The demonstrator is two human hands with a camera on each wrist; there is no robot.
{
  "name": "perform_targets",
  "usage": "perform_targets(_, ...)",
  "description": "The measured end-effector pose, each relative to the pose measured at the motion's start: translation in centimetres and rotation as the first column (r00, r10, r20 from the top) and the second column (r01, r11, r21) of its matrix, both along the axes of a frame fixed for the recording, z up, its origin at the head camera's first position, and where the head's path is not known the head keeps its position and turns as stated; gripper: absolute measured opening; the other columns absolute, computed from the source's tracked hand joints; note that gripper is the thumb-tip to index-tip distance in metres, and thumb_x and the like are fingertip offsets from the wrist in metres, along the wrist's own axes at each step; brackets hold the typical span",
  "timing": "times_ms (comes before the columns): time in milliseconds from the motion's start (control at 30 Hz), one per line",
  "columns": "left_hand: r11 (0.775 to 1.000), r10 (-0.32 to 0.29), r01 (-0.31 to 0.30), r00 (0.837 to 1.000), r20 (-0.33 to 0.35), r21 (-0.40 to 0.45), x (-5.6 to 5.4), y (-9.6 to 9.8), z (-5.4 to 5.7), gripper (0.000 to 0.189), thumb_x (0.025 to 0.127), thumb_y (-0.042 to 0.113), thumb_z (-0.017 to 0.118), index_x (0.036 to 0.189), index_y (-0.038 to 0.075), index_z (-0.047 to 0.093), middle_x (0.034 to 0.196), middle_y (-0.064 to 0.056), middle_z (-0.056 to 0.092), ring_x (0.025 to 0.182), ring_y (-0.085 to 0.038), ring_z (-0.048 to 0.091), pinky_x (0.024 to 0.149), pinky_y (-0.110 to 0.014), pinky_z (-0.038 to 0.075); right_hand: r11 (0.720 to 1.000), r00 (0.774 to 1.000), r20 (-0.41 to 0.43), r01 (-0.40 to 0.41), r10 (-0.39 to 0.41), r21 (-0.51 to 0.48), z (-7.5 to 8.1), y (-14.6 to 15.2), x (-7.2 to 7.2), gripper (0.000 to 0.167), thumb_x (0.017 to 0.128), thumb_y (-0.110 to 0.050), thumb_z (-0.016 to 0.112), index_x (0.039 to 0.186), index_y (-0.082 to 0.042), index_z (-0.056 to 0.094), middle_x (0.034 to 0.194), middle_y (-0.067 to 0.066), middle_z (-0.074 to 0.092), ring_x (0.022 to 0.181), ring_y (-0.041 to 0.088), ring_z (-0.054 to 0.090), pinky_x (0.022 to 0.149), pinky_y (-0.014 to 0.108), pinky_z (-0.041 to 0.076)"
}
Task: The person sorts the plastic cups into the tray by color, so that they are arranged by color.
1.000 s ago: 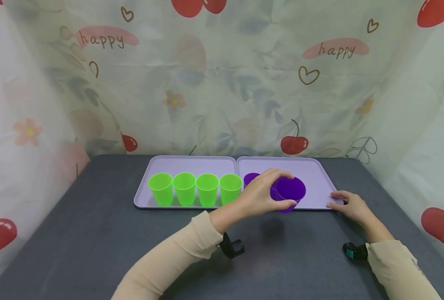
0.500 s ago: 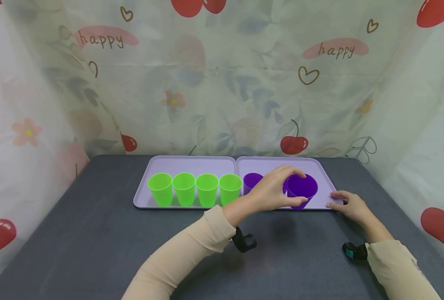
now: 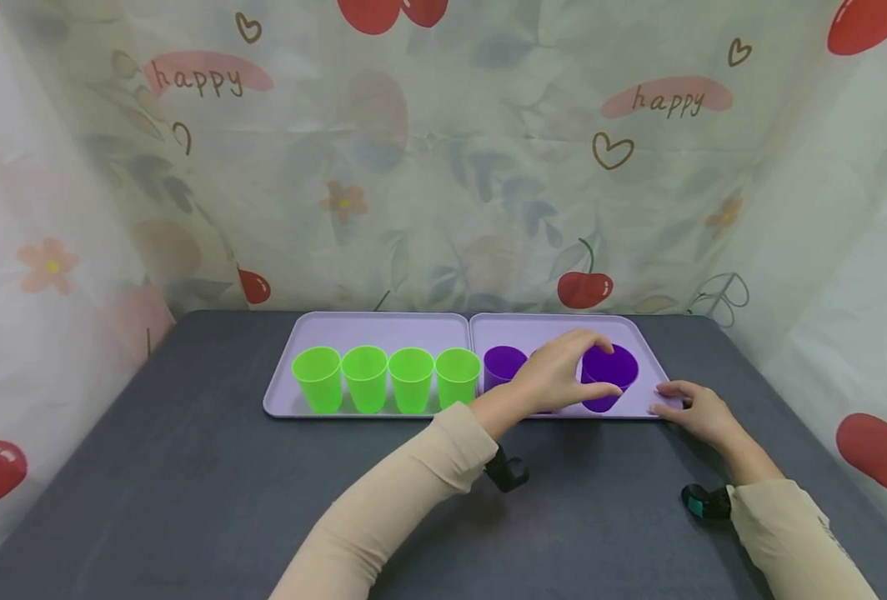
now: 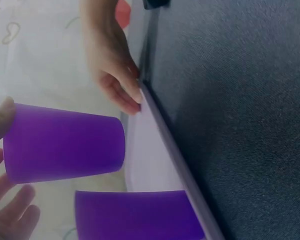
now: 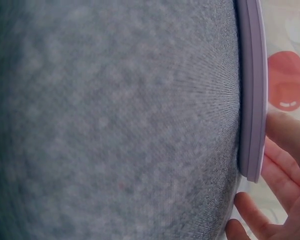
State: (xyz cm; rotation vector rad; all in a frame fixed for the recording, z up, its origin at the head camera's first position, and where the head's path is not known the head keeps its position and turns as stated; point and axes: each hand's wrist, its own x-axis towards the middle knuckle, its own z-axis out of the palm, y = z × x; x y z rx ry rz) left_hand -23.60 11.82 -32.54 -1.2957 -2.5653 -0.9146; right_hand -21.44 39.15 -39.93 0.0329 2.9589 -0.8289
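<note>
My left hand [image 3: 559,373] grips a purple cup [image 3: 608,377] near its rim, with thumb on the near side and fingers behind. In the left wrist view that upright cup [image 4: 65,145] appears slightly above the right lilac tray [image 4: 147,155]. Another purple cup [image 4: 135,215] stands beside it on the tray, mostly behind my hand in the head view. At the tray's left end stands one more purple cup [image 3: 503,365]. My right hand [image 3: 702,412] holds the front right corner of the right tray [image 3: 657,367], its thumb and fingers around the rim [image 5: 252,100].
A row of several green cups [image 3: 364,379] stands upright on the left lilac tray [image 3: 379,327], which sits against the right one. Both trays lie on the dark grey tabletop [image 3: 188,467]. A patterned curtain [image 3: 428,167] encloses the back and sides.
My left hand has carried the purple cup rightward and slightly upward in the head view, toward the right tray's right side. The right hand stays at the tray corner.
</note>
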Motion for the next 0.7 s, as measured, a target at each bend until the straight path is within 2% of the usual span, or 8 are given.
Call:
perform_targets(233, 0.999, 0.041, -0.042, 0.998, -0.049, -0.031, -0.8, 0.8, -0.8, 0.042, 0.082, 0.041, 0.069, 0.114, 0.016, 0.057, 0.115, 0.005, 0.062, 0.115, -0.013, 0.053, 0.101, -0.023, 0.041, 1.0, 1.0, -0.002, 0.006, -0.006, -0.004, 0.1, 0.0, 0.1, 0.057, 0.089, -0.036, 0.06, 0.125, 0.008, 0.05, 0.131, 0.037, 0.044, 0.116, 0.053, 0.044, 0.095, 0.064, 0.036)
perform_targets(500, 0.991, 0.109, -0.11, 0.994, -0.014, -0.072, -1.7, 1.5, -1.4, 0.043, 0.082, 0.044, 0.068, 0.114, 0.018, 0.058, 0.117, 0.004, 0.064, 0.116, -0.014, 0.054, 0.1, -0.023, 0.043, 1.0, 1.0, -0.023, -0.005, 0.005, -0.002, 0.0, 0.0, 0.1, 0.055, 0.09, -0.033, 0.061, 0.124, 0.008, 0.051, 0.13, 0.036, 0.045, 0.116, 0.053, 0.044, 0.094, 0.064, 0.037)
perform_targets(700, 0.984, 0.134, -0.137, 0.99, -0.035, -0.115, -2.1, 1.9, -2.0, 0.042, 0.082, 0.046, 0.067, 0.113, 0.019, 0.058, 0.115, 0.005, 0.064, 0.115, -0.013, 0.055, 0.097, -0.025, 0.045, 1.0, 1.0, -0.016, -0.004, 0.004, -0.003, 0.0, -0.1, 0.0, 0.055, 0.089, -0.034, 0.061, 0.124, 0.008, 0.051, 0.13, 0.036, 0.045, 0.116, 0.053, 0.044, 0.095, 0.064, 0.036)
